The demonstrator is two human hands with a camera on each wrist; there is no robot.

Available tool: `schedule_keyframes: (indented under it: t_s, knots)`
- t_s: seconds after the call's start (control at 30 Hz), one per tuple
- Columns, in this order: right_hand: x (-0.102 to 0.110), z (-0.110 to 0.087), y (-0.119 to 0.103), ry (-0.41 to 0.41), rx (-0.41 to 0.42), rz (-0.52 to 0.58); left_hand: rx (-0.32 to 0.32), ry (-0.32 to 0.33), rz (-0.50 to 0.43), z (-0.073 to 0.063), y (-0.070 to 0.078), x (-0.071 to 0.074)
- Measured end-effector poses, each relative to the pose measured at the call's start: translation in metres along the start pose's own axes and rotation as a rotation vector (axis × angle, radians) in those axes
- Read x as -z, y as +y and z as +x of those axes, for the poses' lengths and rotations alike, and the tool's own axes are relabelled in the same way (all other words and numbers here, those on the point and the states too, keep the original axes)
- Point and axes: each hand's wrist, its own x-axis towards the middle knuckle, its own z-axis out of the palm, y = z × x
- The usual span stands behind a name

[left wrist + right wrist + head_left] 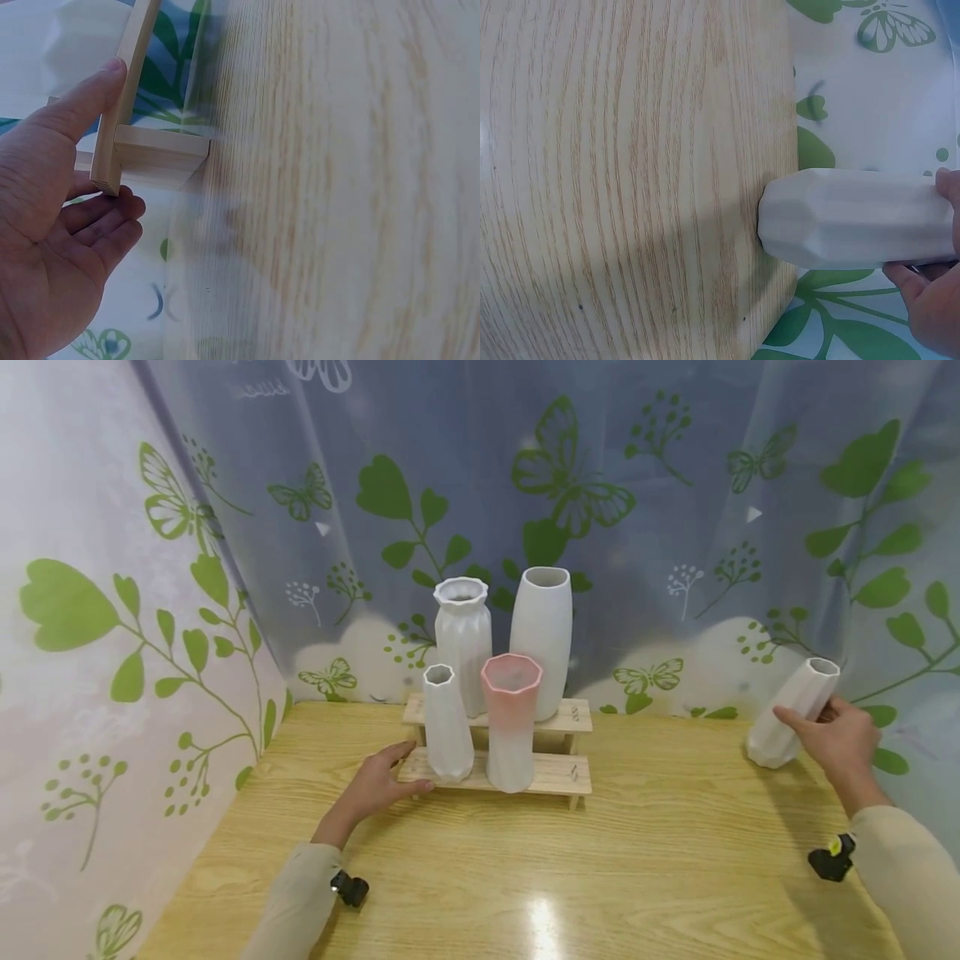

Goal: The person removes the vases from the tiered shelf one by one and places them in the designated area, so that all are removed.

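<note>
At the right of the table, my right hand (840, 739) grips a white faceted vase (787, 718) around its upper half. The vase leans, its base at the tabletop; the right wrist view shows the faceted lower body (840, 217) and part of the hand (934, 307). My left hand (382, 785) holds the left end of a two-step wooden stand (558, 774). In the left wrist view, the thumb lies along the edge of the lower board (129, 82) and the fingers curl by its end. A narrow white vase (448, 735) stands just beside that hand.
A pink-and-white vase (512, 727) shares the lower step. On the upper step stand a white vase with a flared rim (463, 635) and a tall smooth white vase (543, 627). Behind the wooden table (637, 860) hangs a curtain (465, 435) printed with leaves and butterflies.
</note>
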Motion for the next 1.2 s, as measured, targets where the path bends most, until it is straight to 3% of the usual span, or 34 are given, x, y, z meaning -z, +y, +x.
schedule_keyframes:
  t_s: [0.8, 1.2]
  knots:
    - [0.013, -0.001, 0.011, -0.076, 0.108, -0.011, 0.002, -0.006, -0.035, -0.002, 0.003, 0.000]
    - [0.021, -0.033, 0.015, -0.026, 0.107, -0.035, 0.036, -0.023, -0.064, -0.003, 0.007, 0.002]
